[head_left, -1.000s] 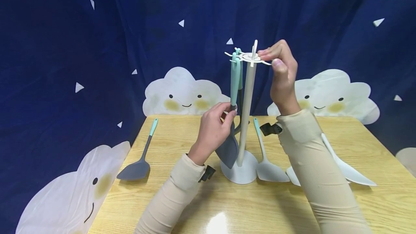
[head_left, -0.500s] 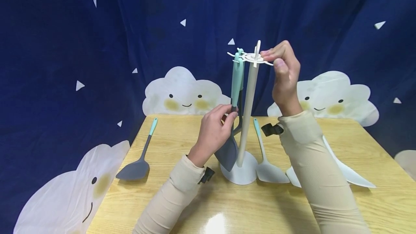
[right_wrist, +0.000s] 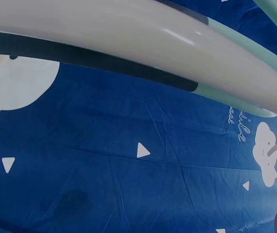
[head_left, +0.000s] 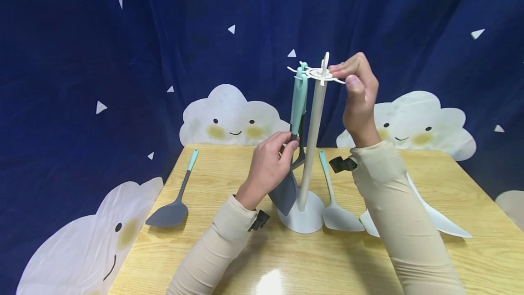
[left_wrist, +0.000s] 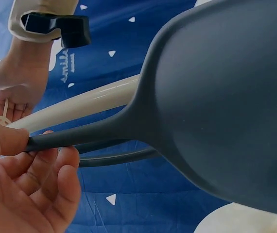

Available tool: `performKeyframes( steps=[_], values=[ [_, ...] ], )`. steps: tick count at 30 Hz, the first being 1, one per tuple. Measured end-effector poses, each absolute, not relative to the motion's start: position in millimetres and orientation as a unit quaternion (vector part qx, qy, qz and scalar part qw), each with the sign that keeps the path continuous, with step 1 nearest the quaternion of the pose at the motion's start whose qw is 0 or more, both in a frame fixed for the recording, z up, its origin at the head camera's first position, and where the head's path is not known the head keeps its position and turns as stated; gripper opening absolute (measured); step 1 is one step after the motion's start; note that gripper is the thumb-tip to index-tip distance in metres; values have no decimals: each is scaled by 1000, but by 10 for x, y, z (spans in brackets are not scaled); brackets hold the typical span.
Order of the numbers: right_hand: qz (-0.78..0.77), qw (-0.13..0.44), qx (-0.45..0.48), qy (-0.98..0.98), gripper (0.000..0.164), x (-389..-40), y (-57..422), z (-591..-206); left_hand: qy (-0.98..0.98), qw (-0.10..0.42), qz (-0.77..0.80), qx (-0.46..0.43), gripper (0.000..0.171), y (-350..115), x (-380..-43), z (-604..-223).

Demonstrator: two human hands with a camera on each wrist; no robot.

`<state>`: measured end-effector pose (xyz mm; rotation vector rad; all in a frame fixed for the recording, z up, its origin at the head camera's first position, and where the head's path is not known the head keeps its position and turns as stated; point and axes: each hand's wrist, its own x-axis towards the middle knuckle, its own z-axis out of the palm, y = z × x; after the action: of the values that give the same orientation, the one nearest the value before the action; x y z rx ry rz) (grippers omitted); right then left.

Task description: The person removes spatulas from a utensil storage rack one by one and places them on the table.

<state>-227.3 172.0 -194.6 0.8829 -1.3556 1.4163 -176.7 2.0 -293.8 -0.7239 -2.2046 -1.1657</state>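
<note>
Centrally on the worktop (head_left: pixel 229 258) stands the white rack (head_left: pixel 312 149). Left hand (head_left: pixel 268 167) pinches the neck of a grey spatula (head_left: pixel 285 190) hanging from it; right hand (head_left: pixel 357 92) grips the rack's top hook ring (head_left: pixel 317 73).

Staged recording setup, not a real kitchen. Dark blue fabric backdrop (head_left: pixel 123 58) hangs wrinkled behind and around the counter (head_left: pixel 348 258), printed with smiling white clouds (head_left: pixel 231 119) and small white triangles. Counter is a small light wood-grain top. Kitchen props only: white utensil stand (head_left: pixel 309 149), grey spatulas with mint handles, one lying flat (head_left: pixel 173 204). Person wears beige sleeves with black clip-on mounts (head_left: pixel 343 164) at both wrists.
</note>
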Motion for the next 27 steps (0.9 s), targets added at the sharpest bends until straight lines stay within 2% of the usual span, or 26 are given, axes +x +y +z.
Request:
performKeyframes(
  steps=[27],
  values=[
    [585,474,358,-553,33,-2249,1702,-1939,-819,286,-424,-259,17,-14,-1707,-2888]
  ],
)
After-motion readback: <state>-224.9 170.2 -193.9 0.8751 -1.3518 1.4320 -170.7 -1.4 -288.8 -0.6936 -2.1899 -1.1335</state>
